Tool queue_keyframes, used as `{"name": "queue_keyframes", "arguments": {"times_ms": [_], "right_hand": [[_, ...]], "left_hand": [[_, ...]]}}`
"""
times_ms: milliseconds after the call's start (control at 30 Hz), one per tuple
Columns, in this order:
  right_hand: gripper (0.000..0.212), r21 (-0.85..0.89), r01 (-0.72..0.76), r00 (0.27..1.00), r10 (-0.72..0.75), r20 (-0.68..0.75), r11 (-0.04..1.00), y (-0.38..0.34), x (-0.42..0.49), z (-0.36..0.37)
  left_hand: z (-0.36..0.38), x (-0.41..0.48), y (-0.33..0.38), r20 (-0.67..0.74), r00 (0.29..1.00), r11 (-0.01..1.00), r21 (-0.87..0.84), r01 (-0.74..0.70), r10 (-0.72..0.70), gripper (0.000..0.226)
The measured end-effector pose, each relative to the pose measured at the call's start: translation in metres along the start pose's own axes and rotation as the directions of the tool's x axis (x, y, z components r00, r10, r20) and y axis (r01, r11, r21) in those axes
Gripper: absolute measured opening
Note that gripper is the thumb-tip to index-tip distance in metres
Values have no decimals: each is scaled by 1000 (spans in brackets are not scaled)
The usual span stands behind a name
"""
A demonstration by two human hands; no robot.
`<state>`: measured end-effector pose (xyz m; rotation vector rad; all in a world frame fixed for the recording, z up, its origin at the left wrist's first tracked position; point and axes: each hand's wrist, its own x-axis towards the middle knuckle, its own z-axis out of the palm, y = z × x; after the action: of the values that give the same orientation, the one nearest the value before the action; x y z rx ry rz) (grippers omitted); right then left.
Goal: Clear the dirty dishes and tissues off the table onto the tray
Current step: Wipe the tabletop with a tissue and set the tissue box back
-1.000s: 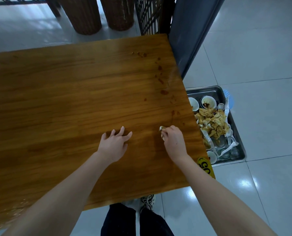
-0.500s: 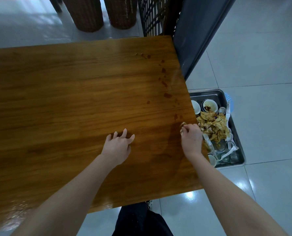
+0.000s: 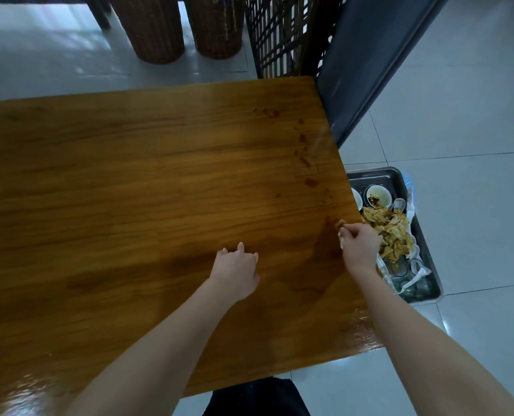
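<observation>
My right hand [image 3: 360, 246] is at the right edge of the wooden table [image 3: 129, 190], its fingers curled round a small crumpled tissue [image 3: 340, 225]. My left hand [image 3: 237, 270] rests on the tabletop a little to the left, fingers loosely bent, holding nothing. On the floor beside the table lies a metal tray [image 3: 395, 178] with small white bowls [image 3: 377, 196], a pile of soiled brownish tissues [image 3: 390, 232] and some glasses [image 3: 414, 286].
Dark sauce spots [image 3: 311, 182] dot the table near its right edge. A dark blue panel [image 3: 366, 64] and a black lattice screen [image 3: 276, 34] stand behind the table's far right corner. Two wicker cylinders [image 3: 153, 25] stand on the tiled floor beyond.
My right hand slid rightward across the table with the tissue, from near the middle to the right edge beside the tray. My left hand's fingers curled in slightly.
</observation>
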<state>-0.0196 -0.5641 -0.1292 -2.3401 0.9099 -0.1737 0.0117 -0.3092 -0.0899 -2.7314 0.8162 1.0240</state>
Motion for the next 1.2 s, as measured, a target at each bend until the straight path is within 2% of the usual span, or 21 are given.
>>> {"name": "queue_keyframes", "arguments": {"times_ms": [133,267,500,667,833,967,1100,1200], "right_hand": [[19,-26,-16,1000,16,5,1000,-10,2,5],[24,-26,46,995,-44,92,999,-26,-8,17],[20,-91,114,989,-104,109,989,-28,-6,15],[13,-96,107,990,-97,104,990,-22,6,12],[11,-98,123,987,-111,112,988,-9,19,3],[10,-28,89,991,-86,98,996,6,27,-14],[11,27,63,994,-65,88,998,33,37,-42],[8,18,1,996,-2,88,1000,64,44,-66]], "left_hand": [[12,-4,-5,18,1000,1000,-19,0,1,63],[13,-1,-7,12,1000,1000,-12,-12,12,65],[19,1,-9,-6,1000,999,-29,-17,17,66],[20,2,-12,-26,1000,999,-43,-12,11,63],[23,-4,-7,-56,997,998,-25,56,-57,63],[21,-4,3,-143,987,997,13,81,-79,66],[8,5,32,-245,967,996,-68,59,-74,61],[1,15,54,-260,961,991,-116,69,-98,61]]}}
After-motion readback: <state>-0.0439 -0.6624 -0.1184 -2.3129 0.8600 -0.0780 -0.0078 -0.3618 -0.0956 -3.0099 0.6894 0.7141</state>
